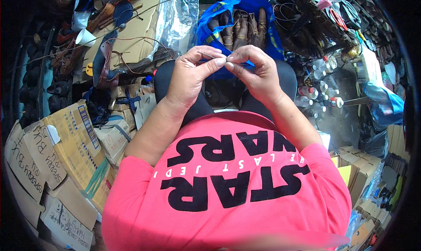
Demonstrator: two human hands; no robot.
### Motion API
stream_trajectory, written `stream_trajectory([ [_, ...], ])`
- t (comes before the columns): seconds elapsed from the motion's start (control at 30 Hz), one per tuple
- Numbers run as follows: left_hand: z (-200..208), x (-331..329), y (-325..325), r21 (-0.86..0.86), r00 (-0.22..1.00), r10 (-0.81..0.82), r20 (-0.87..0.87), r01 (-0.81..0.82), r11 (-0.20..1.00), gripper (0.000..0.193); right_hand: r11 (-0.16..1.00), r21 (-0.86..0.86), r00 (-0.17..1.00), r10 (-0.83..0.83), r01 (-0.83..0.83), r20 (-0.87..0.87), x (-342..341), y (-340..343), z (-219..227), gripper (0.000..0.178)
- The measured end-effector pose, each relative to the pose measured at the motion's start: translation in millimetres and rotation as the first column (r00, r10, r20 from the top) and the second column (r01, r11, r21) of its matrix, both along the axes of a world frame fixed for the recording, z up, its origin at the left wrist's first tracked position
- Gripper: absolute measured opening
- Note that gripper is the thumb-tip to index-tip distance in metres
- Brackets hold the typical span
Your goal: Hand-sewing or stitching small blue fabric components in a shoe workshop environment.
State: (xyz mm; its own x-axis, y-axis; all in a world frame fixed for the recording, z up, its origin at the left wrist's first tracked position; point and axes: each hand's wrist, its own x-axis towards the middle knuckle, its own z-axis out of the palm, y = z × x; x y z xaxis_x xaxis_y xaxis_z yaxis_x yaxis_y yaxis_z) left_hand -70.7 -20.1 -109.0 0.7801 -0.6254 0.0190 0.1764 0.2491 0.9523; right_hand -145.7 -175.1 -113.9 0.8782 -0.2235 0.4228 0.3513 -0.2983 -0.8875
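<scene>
- Both hands are up over the lap, fingertips meeting in the middle of the scene.
- The left hand (190, 75) pinches a thin dark needle (206, 55) between thumb and forefinger, its point sticking out to the left.
- The right hand (256, 73) is curled, thumb and forefinger pressed together right against the left fingertips; what it nips is too fine to make out.
- Just beyond the hands sits a blue bag (258, 5) stuffed with brown sandals (241, 29).
- Far left, a cardboard sheet (140, 36) carries leather pieces and a white paper cup (85, 37).
- Near left, flattened cardboard boxes (66, 154) lie stacked.
- On the right stand small bottles (322, 82) with red caps.
</scene>
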Motion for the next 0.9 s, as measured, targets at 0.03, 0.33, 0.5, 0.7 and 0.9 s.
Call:
stream_trajectory([
  [0.03,0.3,0.8,0.0,0.022,0.996,-0.017,0.084,0.015,1.0,0.01,0.997,-0.073,0.999,0.007,-0.004,0.043,0.5,0.2,1.0,0.01],
  [0.33,36.4,21.8,0.2,0.107,0.859,0.065,0.507,-0.138,0.985,0.042,0.793,0.609,0.965,0.174,-0.018,-0.198,1.1,-7.7,-20.9,0.012],
  [0.5,15.9,27.0,12.3,0.258,0.968,-0.097,0.231,0.035,0.966,0.018,0.682,0.73,0.943,0.267,-0.039,-0.199,2.0,-13.6,-26.4,0.014],
  [0.7,13.6,19.5,1.6,0.364,0.859,-0.155,0.488,-0.039,0.93,0.014,0.758,0.65,0.942,0.258,-0.059,-0.215,1.4,-9.0,-22.1,0.017],
  [0.9,5.4,20.8,7.2,0.341,0.853,-0.116,0.509,-0.076,0.937,0.009,0.815,0.574,0.901,0.305,-0.08,-0.307,-1.3,-7.9,-12.1,0.019],
])
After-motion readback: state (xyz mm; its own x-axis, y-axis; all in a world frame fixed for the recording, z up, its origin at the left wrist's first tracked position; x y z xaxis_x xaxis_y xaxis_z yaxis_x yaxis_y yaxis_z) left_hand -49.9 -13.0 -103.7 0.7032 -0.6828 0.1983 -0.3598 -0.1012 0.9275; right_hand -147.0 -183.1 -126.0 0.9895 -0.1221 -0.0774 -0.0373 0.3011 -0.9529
